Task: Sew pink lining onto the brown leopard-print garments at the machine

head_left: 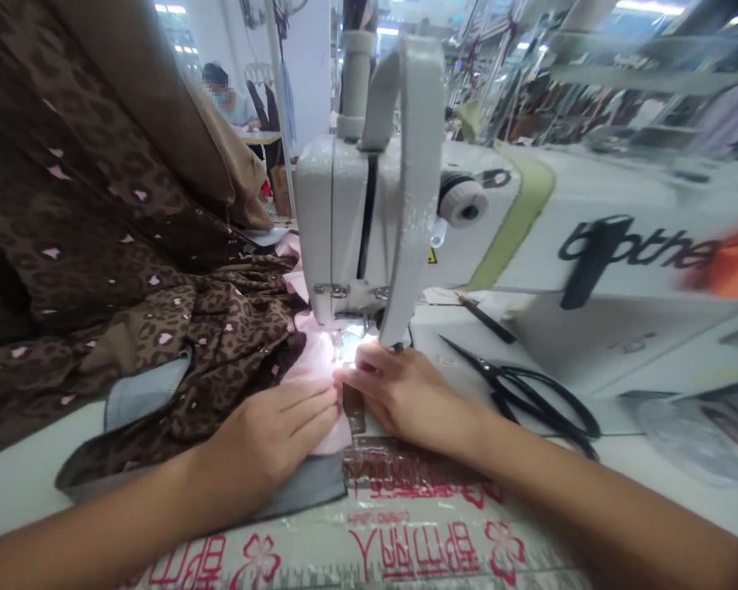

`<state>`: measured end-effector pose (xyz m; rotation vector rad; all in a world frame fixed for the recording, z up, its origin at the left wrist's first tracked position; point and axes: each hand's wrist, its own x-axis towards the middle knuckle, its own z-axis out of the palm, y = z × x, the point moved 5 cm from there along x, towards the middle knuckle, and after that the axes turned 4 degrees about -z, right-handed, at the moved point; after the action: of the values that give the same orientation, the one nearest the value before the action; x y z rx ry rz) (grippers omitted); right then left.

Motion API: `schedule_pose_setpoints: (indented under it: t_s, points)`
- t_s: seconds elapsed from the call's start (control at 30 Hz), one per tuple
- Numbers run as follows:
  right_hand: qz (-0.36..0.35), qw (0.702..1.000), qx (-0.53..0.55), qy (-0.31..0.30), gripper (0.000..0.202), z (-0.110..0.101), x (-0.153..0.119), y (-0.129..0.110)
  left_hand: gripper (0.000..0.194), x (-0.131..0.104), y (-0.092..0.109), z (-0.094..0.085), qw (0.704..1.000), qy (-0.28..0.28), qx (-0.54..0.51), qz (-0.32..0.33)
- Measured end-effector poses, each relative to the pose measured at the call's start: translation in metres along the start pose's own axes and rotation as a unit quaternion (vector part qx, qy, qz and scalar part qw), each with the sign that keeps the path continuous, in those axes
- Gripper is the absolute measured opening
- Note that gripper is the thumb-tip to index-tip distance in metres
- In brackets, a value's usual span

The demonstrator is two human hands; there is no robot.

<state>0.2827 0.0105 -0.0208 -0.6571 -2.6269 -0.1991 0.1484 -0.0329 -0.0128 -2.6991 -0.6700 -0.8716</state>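
A white sewing machine (350,221) stands in the middle, its lamp lighting the needle area. Pink fabric (313,360) lies under and left of the needle, joined with a brown leopard-print cloth (215,328) bunched at the left. My left hand (271,434) rests on the pink fabric with its fingers extended and lying flat. Close to the presser foot, my right hand (399,389) has its fingers bent together at the fabric's edge; what they pinch is too small to make out. Grey fabric (307,487) shows beneath my left hand.
Black scissors (529,393) and a dark slim tool (489,318) lie right of my right hand. A printed plastic-covered surface (424,541) is in front. Another person (230,102) sits in the left background.
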Motion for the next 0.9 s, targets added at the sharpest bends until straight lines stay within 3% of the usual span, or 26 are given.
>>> schedule_pose_setpoints:
  t_s: [0.17, 0.27, 0.37, 0.47, 0.6, 0.73, 0.83, 0.9]
  points:
    - [-0.002, 0.998, 0.06, 0.0, 0.023, -0.009, 0.0, -0.004, 0.031, -0.001, -0.007, 0.002, 0.999, -0.035, -0.012, -0.025]
    - [-0.045, 0.992, 0.115, -0.004, 0.019, -0.016, -0.001, -0.018, 0.031, -0.001, 0.003, -0.004, 0.991, -0.073, -0.023, -0.108]
    - [-0.079, 0.993, 0.081, -0.044, 0.021, -0.016, -0.003, -0.032, 0.026, -0.003, 0.02, -0.011, 0.982, -0.056, -0.045, -0.177]
    - [-0.087, 0.992, 0.024, -0.084, 0.023, -0.011, -0.005, -0.04, 0.028, -0.009, 0.029, -0.007, 0.977, -0.056, -0.073, -0.19]
    - [-0.053, 0.995, 0.036, -0.079, 0.022, -0.008, -0.005, -0.04, 0.027, -0.02, 0.014, 0.002, 0.973, -0.071, -0.054, -0.211]
    - [-0.019, 0.995, 0.067, -0.078, 0.022, -0.008, -0.001, -0.038, 0.008, -0.015, 0.009, 0.002, 0.965, -0.122, 0.043, -0.227]
    - [-0.005, 0.994, 0.083, -0.074, 0.022, -0.008, 0.002, -0.036, 0.018, -0.008, 0.008, 0.002, 0.942, -0.176, 0.098, -0.267]
    - [0.022, 0.991, 0.112, -0.07, 0.022, -0.008, 0.004, -0.034, 0.028, -0.006, 0.004, 0.002, 0.929, -0.194, 0.082, -0.304]
